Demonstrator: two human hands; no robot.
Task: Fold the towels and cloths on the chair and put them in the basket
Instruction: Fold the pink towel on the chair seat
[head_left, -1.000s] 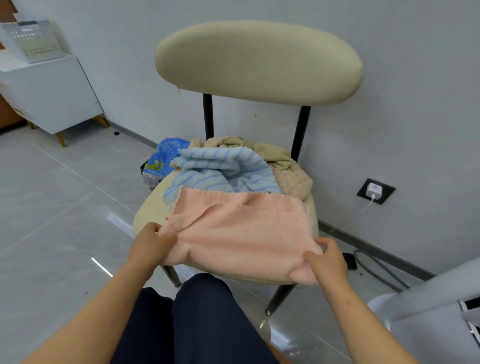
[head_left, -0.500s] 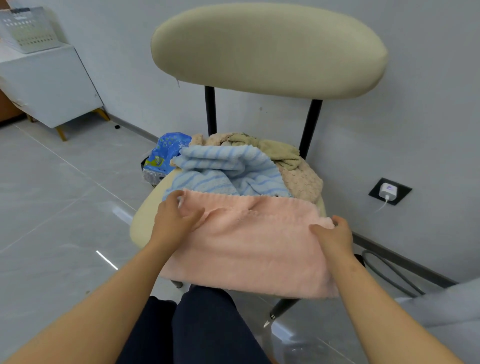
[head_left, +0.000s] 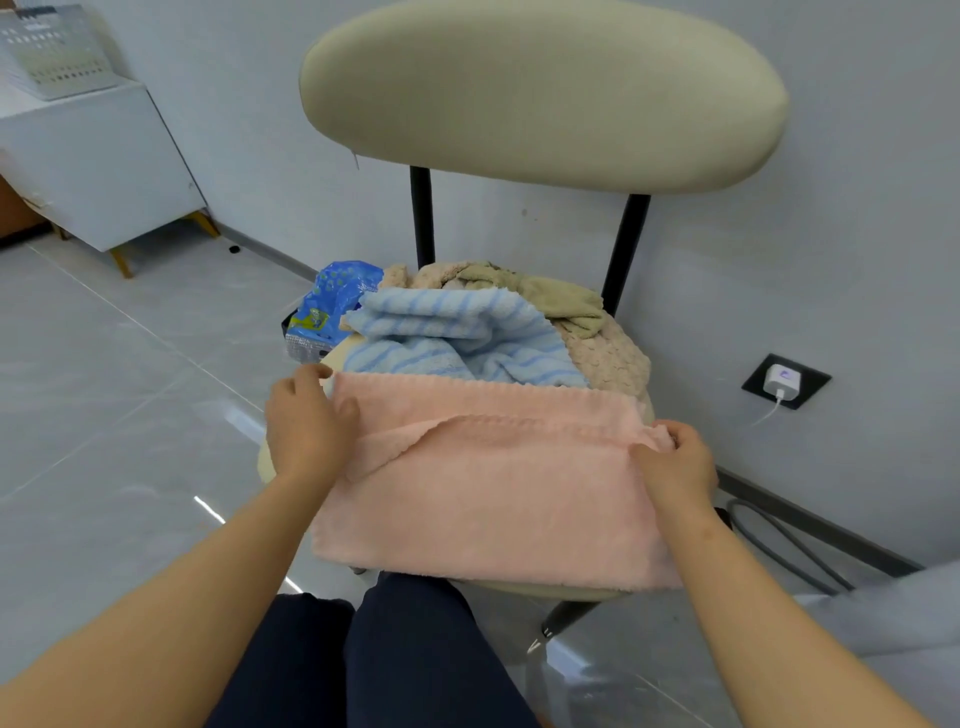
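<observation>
A pink towel (head_left: 493, 493) lies folded in half over the front of the beige chair (head_left: 540, 88) seat. My left hand (head_left: 306, 421) rests on its left far corner, fingers on the cloth. My right hand (head_left: 672, 460) pinches the right far corner. Behind the pink towel lie a blue striped towel (head_left: 457, 338), a tan textured cloth (head_left: 608, 353) and an olive-beige cloth (head_left: 550, 296) in a heap. A white perforated basket (head_left: 57, 52) stands on a white cabinet at the far left.
A blue plastic package (head_left: 327, 306) sits on the floor behind the chair's left side. A wall socket with a white charger (head_left: 784, 379) is at the right, with a dark cable (head_left: 779, 540) on the floor. My dark-trousered knees are below the chair.
Both hands carried the near edge of the pink towel away from me to the far edge, folding it in half. The camera moved closer to the chair.
</observation>
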